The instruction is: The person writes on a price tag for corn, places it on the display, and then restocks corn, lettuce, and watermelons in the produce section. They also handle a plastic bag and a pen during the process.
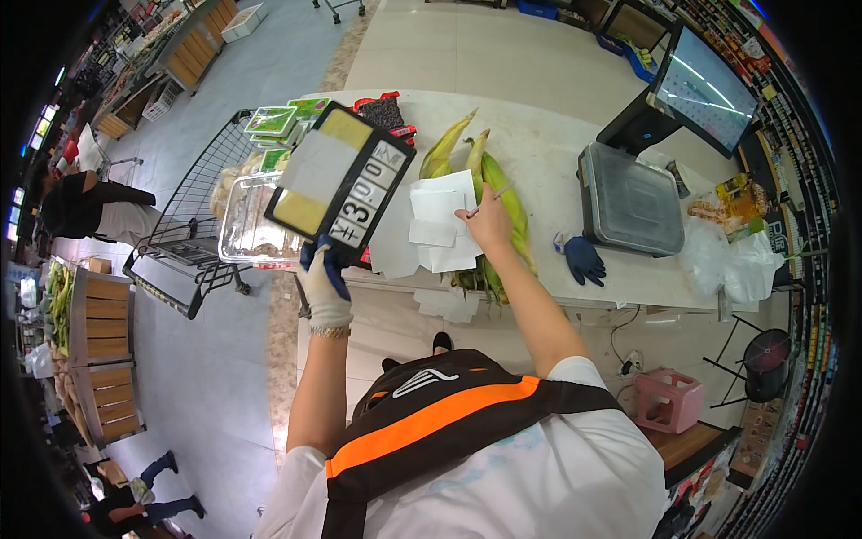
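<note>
My left hand (326, 283), in a white and blue work glove, grips the lower edge of a black-framed price board (343, 182) that shows a price in flip digits and a pale slip between yellow panels. My bare right hand (489, 219) holds a pen (499, 191) over white paper sheets (441, 222). The sheets lie partly on corn cobs in green husks (505, 195). Clear plastic boxes (259, 226) and green-labelled packs (271, 121) are left of the board, partly hidden by it. Behind it lie red-edged packs of dark food (380, 113).
On the white counter (559, 148), a blue glove (583, 261) lies beside a scale with a lidded tray (630, 199) and a screen (707, 91). Plastic bags (734, 263) are further right. A shopping cart (195, 229) stands left; a pink stool (668, 401) is below. People stand at far left.
</note>
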{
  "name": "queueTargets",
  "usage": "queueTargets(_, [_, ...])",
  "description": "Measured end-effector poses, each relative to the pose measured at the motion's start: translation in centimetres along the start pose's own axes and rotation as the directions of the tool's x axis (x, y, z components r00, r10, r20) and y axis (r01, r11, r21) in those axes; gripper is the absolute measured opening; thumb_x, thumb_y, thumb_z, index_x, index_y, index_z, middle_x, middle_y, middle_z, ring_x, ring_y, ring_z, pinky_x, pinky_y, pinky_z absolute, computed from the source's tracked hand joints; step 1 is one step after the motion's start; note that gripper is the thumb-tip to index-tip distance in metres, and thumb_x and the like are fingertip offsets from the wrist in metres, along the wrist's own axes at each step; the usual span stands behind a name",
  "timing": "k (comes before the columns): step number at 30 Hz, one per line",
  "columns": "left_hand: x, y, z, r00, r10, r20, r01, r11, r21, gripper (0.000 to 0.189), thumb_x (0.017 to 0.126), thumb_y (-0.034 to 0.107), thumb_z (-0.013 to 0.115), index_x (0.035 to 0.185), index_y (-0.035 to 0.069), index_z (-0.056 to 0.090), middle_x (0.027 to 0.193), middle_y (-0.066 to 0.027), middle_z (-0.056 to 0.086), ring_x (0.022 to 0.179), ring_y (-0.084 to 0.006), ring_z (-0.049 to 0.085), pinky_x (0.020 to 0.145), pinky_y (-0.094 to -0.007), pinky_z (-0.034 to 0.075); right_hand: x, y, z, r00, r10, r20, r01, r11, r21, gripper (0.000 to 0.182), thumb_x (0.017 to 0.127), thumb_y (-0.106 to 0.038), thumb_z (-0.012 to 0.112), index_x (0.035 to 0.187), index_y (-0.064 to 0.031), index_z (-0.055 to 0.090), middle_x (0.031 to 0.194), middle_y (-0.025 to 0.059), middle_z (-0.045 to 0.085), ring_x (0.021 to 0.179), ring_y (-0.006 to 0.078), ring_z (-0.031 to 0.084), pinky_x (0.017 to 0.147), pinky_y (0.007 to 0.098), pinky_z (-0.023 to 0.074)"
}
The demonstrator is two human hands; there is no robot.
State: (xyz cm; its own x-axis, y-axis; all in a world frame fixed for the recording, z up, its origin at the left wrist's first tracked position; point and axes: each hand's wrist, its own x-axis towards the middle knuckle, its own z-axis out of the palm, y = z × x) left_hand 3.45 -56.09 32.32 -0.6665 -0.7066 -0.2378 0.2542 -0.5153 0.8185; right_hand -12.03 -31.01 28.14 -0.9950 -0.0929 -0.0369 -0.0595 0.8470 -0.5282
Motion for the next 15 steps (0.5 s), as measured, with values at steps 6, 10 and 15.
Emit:
queueTargets(6, [-2.5,3.6,-4.0,0.999,0.042,0.026,-0.045,0.994,0.101,0.005,0.095,0.010,0.059,0.094,0.007,0.056,0.076,0.0011,0.057,0.061,-0.0096,0.050,0.054,-0.0250,0.041,-0.5,0.1,3.9,0.993,0.064,-0.102,-0.079,0.984,-0.158,0.106,0.068,-0.040,0.085,0.144,0.0021,0.025,0.104,0.0232,0.066,0.095,0.0356,0.067,0.078,0.0459,0.0547])
queueTargets(10, [-2.8,6.4,-6.3,1.000,-0.024,-0.020,0.027,0.993,0.118,0.006,0.092,0.005,0.054,0.098,0.006,0.056,0.077,0.0008,0.057,0.062,-0.0106,0.051,0.054,-0.0253,0.041,-0.8,-1.1,3.7,0.975,0.219,-0.031,-0.220,0.975,-0.026,0.082,0.069,-0.033,0.084,0.133,-0.0015,0.043,0.087,0.0178,0.069,0.089,0.0322,0.069,0.072,0.0442,0.0554])
queueTargets(15, [-1.2,9.7,-8.9,0.994,0.001,0.113,-0.010,0.997,0.080,0.020,0.092,0.005,0.053,0.112,0.003,0.055,0.091,-0.0055,0.063,0.072,-0.0174,0.061,0.061,-0.0286,0.045,-1.1,3.5,5.8,0.997,0.062,-0.047,-0.052,0.980,0.191,0.054,0.067,-0.024,0.079,0.112,-0.0001,0.060,0.080,0.0145,0.067,0.076,0.0276,0.067,0.066,0.0378,0.0529])
